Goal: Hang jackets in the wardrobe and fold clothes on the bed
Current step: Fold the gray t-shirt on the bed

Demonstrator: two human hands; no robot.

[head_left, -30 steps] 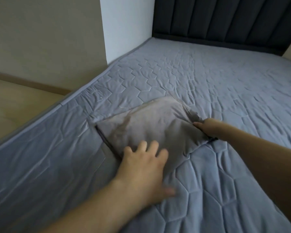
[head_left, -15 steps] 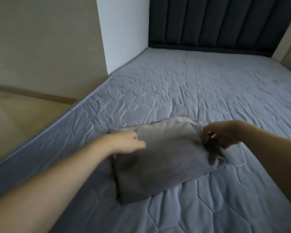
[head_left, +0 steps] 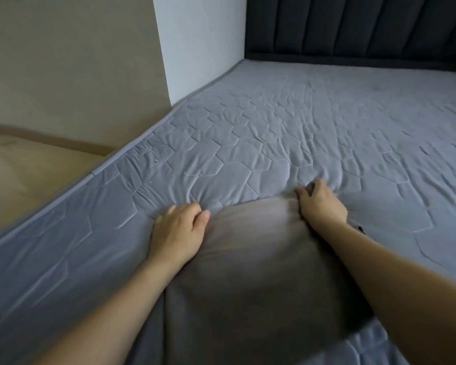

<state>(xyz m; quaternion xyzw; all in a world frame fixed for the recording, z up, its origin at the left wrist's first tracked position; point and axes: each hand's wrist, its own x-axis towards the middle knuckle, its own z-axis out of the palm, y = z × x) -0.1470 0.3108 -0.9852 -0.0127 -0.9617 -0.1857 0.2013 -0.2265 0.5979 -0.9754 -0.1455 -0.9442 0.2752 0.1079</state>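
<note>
A folded grey garment (head_left: 253, 272) lies flat on the quilted blue-grey bed (head_left: 274, 133), close to me and near the bed's left edge. My left hand (head_left: 178, 233) rests at the garment's far left corner, fingers curled onto the cloth and the quilt. My right hand (head_left: 320, 204) grips the far right corner, fingers bent over the edge. Both forearms reach across the garment and hide parts of its sides.
The dark padded headboard (head_left: 353, 27) stands at the far end. A beige wall (head_left: 71, 61) and a white pillar (head_left: 198, 43) run along the left, with wooden floor (head_left: 24, 175) beside the bed's left edge. The quilt stretches wide to the right.
The garment now lies closer to me than before. Both hands have shifted to its far corners and press down there; the right hand held its right edge lifted before.
</note>
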